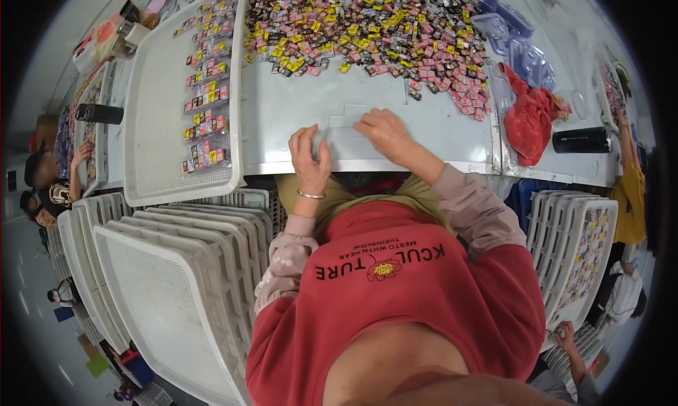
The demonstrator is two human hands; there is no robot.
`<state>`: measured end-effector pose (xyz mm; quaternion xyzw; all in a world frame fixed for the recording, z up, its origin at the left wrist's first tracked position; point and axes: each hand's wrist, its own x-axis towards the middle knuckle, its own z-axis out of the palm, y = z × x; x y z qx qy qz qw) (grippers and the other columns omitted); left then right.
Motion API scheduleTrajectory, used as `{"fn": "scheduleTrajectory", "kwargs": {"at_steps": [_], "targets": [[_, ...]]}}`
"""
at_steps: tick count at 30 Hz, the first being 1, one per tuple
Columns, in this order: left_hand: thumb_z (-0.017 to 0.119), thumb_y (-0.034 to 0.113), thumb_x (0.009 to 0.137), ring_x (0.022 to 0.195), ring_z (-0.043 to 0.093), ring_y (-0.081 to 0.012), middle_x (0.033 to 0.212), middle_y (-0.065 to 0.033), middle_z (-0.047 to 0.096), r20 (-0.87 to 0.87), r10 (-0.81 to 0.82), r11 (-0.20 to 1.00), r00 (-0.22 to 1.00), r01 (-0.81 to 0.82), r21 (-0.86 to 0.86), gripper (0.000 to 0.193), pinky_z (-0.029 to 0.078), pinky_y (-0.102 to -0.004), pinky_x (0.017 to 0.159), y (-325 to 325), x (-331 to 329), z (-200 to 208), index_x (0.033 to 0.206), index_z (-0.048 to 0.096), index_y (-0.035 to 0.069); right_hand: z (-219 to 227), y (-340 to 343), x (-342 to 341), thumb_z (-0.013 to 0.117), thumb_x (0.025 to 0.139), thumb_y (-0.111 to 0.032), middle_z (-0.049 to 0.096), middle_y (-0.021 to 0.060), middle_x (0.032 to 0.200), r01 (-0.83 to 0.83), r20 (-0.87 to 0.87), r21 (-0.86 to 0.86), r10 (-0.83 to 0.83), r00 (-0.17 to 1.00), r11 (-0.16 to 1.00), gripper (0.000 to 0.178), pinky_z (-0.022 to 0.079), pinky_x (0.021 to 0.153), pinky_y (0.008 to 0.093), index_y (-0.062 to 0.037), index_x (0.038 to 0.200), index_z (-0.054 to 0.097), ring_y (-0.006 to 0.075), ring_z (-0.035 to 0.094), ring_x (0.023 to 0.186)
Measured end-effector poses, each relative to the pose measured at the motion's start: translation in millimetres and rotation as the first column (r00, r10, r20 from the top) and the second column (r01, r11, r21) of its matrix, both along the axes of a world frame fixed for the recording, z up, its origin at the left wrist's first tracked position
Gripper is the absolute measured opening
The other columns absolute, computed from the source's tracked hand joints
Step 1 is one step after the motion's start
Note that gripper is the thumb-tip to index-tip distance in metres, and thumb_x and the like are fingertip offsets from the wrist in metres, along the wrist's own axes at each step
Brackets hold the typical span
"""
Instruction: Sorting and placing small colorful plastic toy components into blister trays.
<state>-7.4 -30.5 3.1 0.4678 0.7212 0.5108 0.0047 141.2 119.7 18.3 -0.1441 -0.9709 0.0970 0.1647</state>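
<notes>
A thin, clear plastic tray [345, 121] with a stepped outline lies on the metal table in front of me, hard to make out against the surface. My left hand [309, 157], a bracelet at its wrist, is beside the tray's left edge, thumb and fingers apart with nothing visible in them. My right hand [385, 133] has its fingers curled together at the tray's right edge, seemingly pinching it. Beyond both hands spreads a large heap of small wrapped packets [374, 32] in pink, black, yellow and white.
At left, a white perforated tray [152, 116] holds a column of filled clear packs [206, 123]. Stacked white trays [169, 286] stand below it. A red plastic bag [530, 116], a black tumbler [581, 140] and clear blue-tinted plastic trays [530, 61] are at right. Other people work at both sides.
</notes>
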Motion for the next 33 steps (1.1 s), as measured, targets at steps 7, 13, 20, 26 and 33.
{"fn": "scheduleTrajectory", "kwargs": {"at_steps": [7,13,20,26,33], "targets": [[0.061,0.001,0.078,0.096,0.055,-0.0289,0.104,-0.0141,0.056,-0.103,-0.027,0.999,0.994,0.024,-0.029,0.022,0.046,-0.036,0.083,-4.4,-2.0,-6.5,0.1,0.063,0.001,10.1,69.4,-18.0,0.064,0.08,-0.013,0.067,0.0104,0.083,0.203,-0.303,-0.613,-0.464,0.832,0.763,0.009,0.05,0.064,0.037,-0.0048,0.082,0.066,0.0275,0.063,0.071],[0.06,-0.001,0.077,0.089,0.057,-0.0276,0.098,-0.013,0.059,-0.175,-0.06,0.997,0.983,0.052,-0.048,0.02,0.047,-0.0355,0.077,-5.8,-4.9,-9.8,0.096,0.064,0.001,-7.1,88.2,-56.8,0.063,0.078,-0.017,0.064,0.0132,0.089,0.46,0.02,-0.187,-0.465,0.885,0.868,0.014,0.05,0.069,0.0443,-0.0074,0.088,0.061,0.0331,0.063,0.084],[0.06,0.004,0.084,0.079,0.059,-0.0172,0.094,-0.0095,0.062,0.112,-0.059,0.998,0.992,0.059,-0.003,0.016,0.049,-0.0286,0.07,4.1,-13.1,-2.6,0.1,0.063,0.0,16.7,75.6,-35.1,0.06,0.078,-0.005,0.062,0.0117,0.091,0.129,-0.211,-0.187,-0.168,0.963,0.974,0.037,0.05,0.071,0.0416,-0.0052,0.114,0.059,0.0307,0.062,0.082],[0.062,0.014,0.09,0.075,0.06,-0.0104,0.093,-0.0053,0.065,0.813,-0.294,0.949,0.503,0.254,0.186,0.021,0.048,-0.0232,0.062,59.0,-15.9,55.3,0.105,0.061,0.0,69.1,29.3,-36.5,0.062,0.075,0.002,0.062,0.0068,0.091,-0.25,-0.337,-0.358,0.126,0.933,0.899,0.043,0.049,0.065,0.0299,-0.0067,0.116,0.057,0.0196,0.058,0.068],[0.061,0.008,0.09,0.073,0.063,-0.0132,0.089,-0.0087,0.066,0.919,-0.299,0.951,0.255,0.163,0.264,0.017,0.054,-0.0258,0.067,59.7,-10.2,43.1,0.103,0.06,-0.003,30.2,16.4,-25.4,0.063,0.084,-0.001,0.065,0.0051,0.094,-0.216,-0.368,-0.899,-0.388,0.845,0.381,0.027,0.05,0.066,0.0237,0.0013,0.111,0.061,0.0086,0.06,0.076]]}}
